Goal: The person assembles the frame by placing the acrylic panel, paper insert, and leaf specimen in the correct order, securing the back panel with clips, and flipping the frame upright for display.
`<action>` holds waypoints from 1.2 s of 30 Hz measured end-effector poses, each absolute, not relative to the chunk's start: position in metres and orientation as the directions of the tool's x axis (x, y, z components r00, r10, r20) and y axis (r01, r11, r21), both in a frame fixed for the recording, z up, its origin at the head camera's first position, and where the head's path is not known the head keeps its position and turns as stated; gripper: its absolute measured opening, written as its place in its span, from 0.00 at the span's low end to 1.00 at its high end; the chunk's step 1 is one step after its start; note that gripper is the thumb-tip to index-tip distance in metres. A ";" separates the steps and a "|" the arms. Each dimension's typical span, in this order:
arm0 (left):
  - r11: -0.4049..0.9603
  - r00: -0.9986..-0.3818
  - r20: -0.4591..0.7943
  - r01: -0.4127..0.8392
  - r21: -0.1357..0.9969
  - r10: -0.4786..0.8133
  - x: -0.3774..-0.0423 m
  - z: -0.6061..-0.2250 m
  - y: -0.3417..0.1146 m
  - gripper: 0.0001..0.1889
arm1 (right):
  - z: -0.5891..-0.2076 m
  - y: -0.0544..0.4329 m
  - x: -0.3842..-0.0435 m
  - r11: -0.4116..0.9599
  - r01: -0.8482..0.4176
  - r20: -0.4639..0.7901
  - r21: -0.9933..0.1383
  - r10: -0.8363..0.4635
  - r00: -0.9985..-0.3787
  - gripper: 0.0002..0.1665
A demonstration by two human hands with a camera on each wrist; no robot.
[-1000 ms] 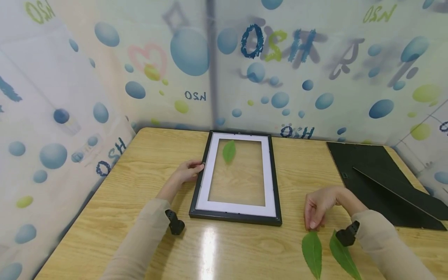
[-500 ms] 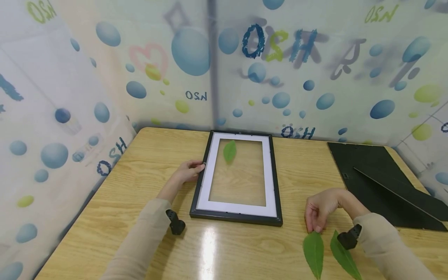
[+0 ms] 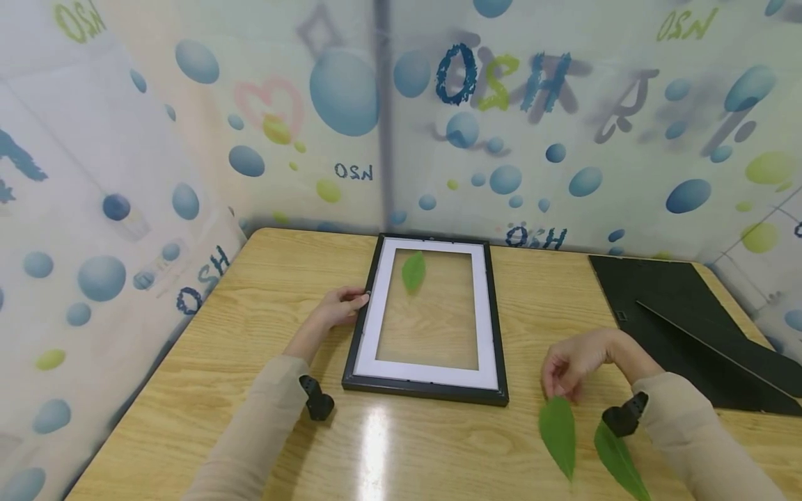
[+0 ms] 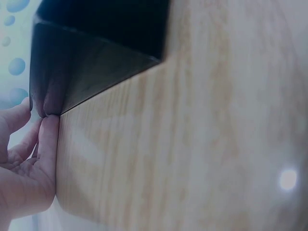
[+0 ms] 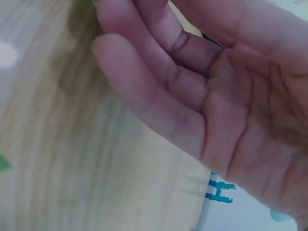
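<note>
A black picture frame [image 3: 426, 390] with a white mat [image 3: 365, 332] lies on the wooden table; a small green leaf [image 3: 413, 271] sits in the upper left of its opening. My left hand [image 3: 338, 307] holds the frame's left side; in the left wrist view its fingertips touch the side wall and the thumb is at the upper edge. My right hand [image 3: 576, 362] pinches the top end of a long green leaf [image 3: 558, 435], which hangs down close over the table. In the right wrist view the curled fingers hide the pinched end.
Another long leaf [image 3: 619, 459] lies under my right wrist, partly covered by the black wrist camera [image 3: 625, 416]. The black backing board [image 3: 664, 292], with its stand [image 3: 714, 348] raised, lies at the right. A patterned curtain [image 3: 501, 125] borders the table's back.
My right hand has risen slightly, lifting the long leaf a little. The left hand and the picture frame keep their place; the view has shifted slightly.
</note>
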State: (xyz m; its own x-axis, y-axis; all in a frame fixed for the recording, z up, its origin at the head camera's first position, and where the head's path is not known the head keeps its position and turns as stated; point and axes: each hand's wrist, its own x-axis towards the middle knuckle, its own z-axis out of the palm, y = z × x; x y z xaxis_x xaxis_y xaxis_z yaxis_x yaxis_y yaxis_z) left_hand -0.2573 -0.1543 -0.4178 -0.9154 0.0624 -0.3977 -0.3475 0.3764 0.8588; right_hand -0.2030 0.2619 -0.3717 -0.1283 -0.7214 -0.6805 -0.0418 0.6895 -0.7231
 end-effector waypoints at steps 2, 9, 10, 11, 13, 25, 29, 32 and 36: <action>0.378 -0.915 -0.399 -0.349 0.858 0.061 -0.257 -0.418 -0.154 0.25 | -0.369 0.261 -0.205 0.691 -0.024 -0.682 -0.722 -0.718 -0.138 0.14; 0.370 -0.911 -0.407 -0.357 0.857 0.063 -0.258 -0.417 -0.155 0.25 | -0.358 0.255 -0.212 0.707 -0.002 -0.694 -0.707 -0.694 -0.190 0.14; 0.370 -0.911 -0.407 -0.358 0.857 0.063 -0.257 -0.417 -0.155 0.25 | -0.356 0.254 -0.213 0.712 -0.003 -0.697 -0.702 -0.687 -0.204 0.13; 0.369 -0.911 -0.408 -0.358 0.858 0.063 -0.257 -0.417 -0.155 0.25 | -0.354 0.253 -0.215 0.717 0.000 -0.700 -0.697 -0.681 -0.215 0.13; 0.369 -0.911 -0.408 -0.360 0.857 0.061 -0.257 -0.417 -0.155 0.25 | -0.350 0.250 -0.217 0.727 0.002 -0.706 -0.687 -0.666 -0.239 0.12; 0.345 -0.914 -0.400 -0.355 0.869 0.065 -0.257 -0.419 -0.155 0.24 | -0.336 0.231 -0.235 0.721 0.005 -0.697 -0.693 -0.669 -0.256 0.12; 0.335 -0.914 -0.400 -0.358 0.872 0.063 -0.257 -0.419 -0.155 0.24 | -0.334 0.225 -0.243 0.713 -0.018 -0.688 -0.701 -0.682 -0.248 0.13; 0.338 -0.914 -0.399 -0.356 0.871 0.066 -0.257 -0.418 -0.154 0.25 | -0.332 0.219 -0.249 0.718 -0.039 -0.690 -0.695 -0.681 -0.246 0.13; 0.346 -0.914 -0.401 -0.356 0.868 0.067 -0.256 -0.417 -0.155 0.25 | -0.330 0.209 -0.257 0.725 -0.066 -0.692 -0.685 -0.677 -0.250 0.11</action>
State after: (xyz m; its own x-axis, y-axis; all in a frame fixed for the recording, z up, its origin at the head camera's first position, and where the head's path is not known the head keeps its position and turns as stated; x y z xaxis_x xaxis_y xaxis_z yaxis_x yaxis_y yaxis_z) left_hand -0.2560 -0.1546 -0.4169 -0.9137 0.0671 -0.4008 -0.3556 0.3457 0.8684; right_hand -0.2568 0.2092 -0.3299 -0.2501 -0.6768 -0.6924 -0.0655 0.7253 -0.6853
